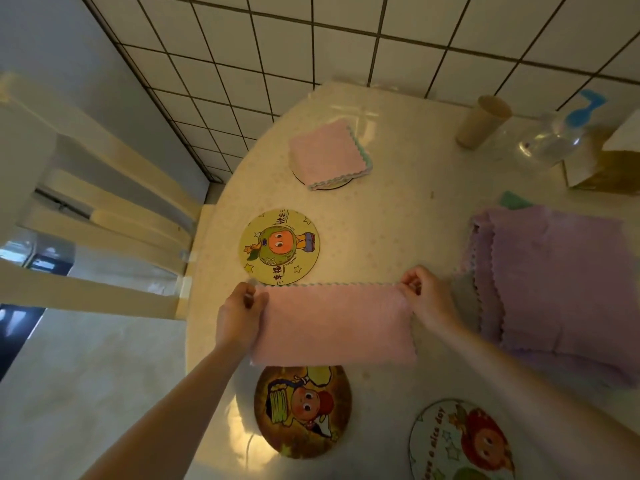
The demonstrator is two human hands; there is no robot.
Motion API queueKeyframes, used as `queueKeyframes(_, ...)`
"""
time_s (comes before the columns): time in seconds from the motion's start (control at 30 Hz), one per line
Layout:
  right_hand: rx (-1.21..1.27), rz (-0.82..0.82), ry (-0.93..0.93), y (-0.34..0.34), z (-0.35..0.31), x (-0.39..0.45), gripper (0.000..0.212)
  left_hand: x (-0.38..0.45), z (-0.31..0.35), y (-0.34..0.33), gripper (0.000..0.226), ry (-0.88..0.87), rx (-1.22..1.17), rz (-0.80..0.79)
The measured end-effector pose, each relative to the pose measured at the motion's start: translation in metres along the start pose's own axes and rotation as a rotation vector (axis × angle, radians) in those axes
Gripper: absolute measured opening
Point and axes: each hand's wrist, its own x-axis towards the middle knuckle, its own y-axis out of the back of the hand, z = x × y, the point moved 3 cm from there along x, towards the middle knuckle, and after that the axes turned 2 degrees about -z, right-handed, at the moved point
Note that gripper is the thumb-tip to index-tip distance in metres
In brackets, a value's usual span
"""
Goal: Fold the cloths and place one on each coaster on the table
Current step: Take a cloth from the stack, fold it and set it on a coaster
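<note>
1. The left hand (239, 315) pinches the upper left corner of a pink cloth (334, 323), fingers closed on the fabric.
2. The right hand (427, 299) grips the upper right corner of the same cloth, fingers clamped on its edge.
3. Between the two hands the pink cloth is stretched out as a wide rectangle — already doubled over, with a thin green scalloped edge showing along its top.
4. The cloth's lower edge reaches the top of a dark round coaster (303, 410) printed with a cartoon figure; whether it touches cannot be told.
5. Just beyond the cloth's upper left lies a yellow coaster (278, 245), bare, with a green and orange cartoon on it.
6. A third bare coaster (460, 441), pale with a red-haired figure, sits near the lower right of the table (398, 220).
7. Farther back, a folded pink cloth (329, 154) with a green underside rests on another coaster (334, 183), of which only the rim shows.
8. To the right of the right hand lies a pile of purple cloths (554, 282) — unfolded, edges scalloped.
9. At the far edge stand a tan cup (483, 121), a clear bottle (550, 138) and a box (609, 164).
</note>
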Motion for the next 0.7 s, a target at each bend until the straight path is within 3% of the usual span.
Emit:
queueKeyframes(0.27, -0.032, 0.024, 0.021, 0.002, -0.006, -0.005, 0.008, -0.002, 0.004, 0.000, 0.019, -0.112, 0.090, 0.037)
queueKeyframes(0.4, -0.097, 0.094, 0.014, 0.005, -0.009, -0.008, 0.005, -0.009, 0.004, 0.001, 0.027, -0.023, 0.057, 0.074)
queueKeyframes(0.5, -0.270, 0.175, 0.229, 0.008, -0.024, -0.035, 0.011, -0.039, 0.008, 0.001, 0.040, -0.368, 0.401, 0.222)
queueKeyframes(0.6, -0.500, 0.062, 0.598, -0.015, -0.033, -0.087, 0.032, -0.090, 0.005, -0.029, 0.049, -0.795, 0.558, -0.018)
queueKeyframes(0.7, -0.733, -0.198, 0.766, -0.051, -0.012, -0.126, 0.071, -0.116, -0.022, -0.060, 0.055, -0.968, 0.773, -0.205)
